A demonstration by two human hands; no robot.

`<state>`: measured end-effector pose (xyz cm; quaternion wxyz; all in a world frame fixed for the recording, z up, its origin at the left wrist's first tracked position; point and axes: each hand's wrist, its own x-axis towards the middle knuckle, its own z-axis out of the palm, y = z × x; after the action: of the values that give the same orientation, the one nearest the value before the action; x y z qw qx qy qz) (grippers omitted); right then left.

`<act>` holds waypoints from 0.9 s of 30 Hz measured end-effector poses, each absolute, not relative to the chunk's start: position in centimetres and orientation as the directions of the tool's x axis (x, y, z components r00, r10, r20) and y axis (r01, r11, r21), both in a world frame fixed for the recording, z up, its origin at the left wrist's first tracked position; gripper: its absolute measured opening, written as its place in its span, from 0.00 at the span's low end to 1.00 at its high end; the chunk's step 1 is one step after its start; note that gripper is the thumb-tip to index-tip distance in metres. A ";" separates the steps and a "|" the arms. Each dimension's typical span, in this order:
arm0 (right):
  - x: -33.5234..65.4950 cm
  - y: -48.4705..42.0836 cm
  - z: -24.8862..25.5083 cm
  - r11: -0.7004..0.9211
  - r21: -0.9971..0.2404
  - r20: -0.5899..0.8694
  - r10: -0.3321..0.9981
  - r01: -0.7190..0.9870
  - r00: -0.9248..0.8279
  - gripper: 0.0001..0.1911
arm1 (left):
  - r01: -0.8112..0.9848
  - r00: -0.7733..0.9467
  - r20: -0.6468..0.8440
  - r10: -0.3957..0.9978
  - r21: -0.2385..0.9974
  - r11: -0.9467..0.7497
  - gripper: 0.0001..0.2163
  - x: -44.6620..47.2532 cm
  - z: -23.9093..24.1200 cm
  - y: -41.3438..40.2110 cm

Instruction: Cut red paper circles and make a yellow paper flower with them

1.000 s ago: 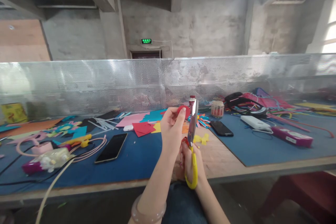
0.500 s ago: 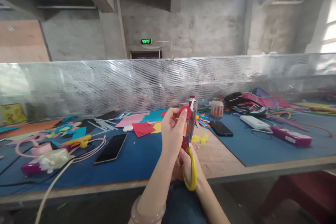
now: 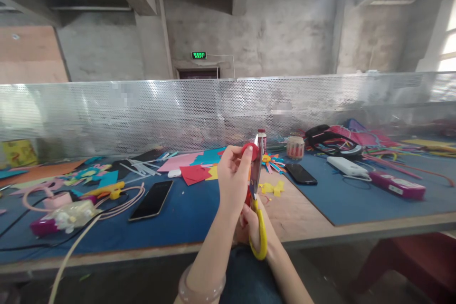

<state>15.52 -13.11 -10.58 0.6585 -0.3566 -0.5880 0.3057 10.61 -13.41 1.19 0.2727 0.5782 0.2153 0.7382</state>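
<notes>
In the head view my left hand [image 3: 232, 178], with a bracelet on its wrist, pinches a small red paper piece [image 3: 252, 150] with a rounded edge between thumb and fingers. Just below and to the right, my right hand [image 3: 253, 221] grips scissors [image 3: 262, 235] by their yellow handle. Their blades point upward, right beside the red piece and partly behind it. Part of the handle and most of the right fingers are hidden behind my left wrist. Whether the blades touch the paper I cannot tell.
Yellow scraps [image 3: 273, 188], a paper flower [image 3: 272, 161], a small bottle [image 3: 261, 140] and a jar [image 3: 295, 147] lie beyond my hands. Phones [image 3: 151, 201], red paper [image 3: 194, 175], cables and power strips [image 3: 398, 185] are spread across the table. A perforated metal screen [image 3: 171, 114] stands behind.
The scissor blades have swung slightly left, closer to the red paper piece, and look narrower together. My left hand keeps its pinch in nearly the same spot.
</notes>
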 end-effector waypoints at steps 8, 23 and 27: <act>15.4 -13.6 -10.2 0.548 -0.835 0.537 0.831 -0.053 0.144 0.14 | -0.104 -0.178 0.741 0.648 0.641 -0.761 0.08 10.6 1.3 -13.5; 14.6 -11.8 -11.2 0.400 -0.899 0.355 0.904 -0.181 0.237 0.19 | -0.111 -0.120 0.759 0.640 0.631 -0.768 0.06 10.7 0.6 -13.1; 14.5 -12.2 -10.8 0.415 -0.899 0.366 0.886 -0.139 0.284 0.19 | -0.077 -0.120 0.774 0.622 0.617 -0.783 0.06 10.6 0.6 -13.2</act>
<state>14.49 -12.22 -10.78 0.6965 -0.3962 -0.4718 0.3678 10.61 -13.16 0.63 0.2446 0.6167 0.2207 0.7150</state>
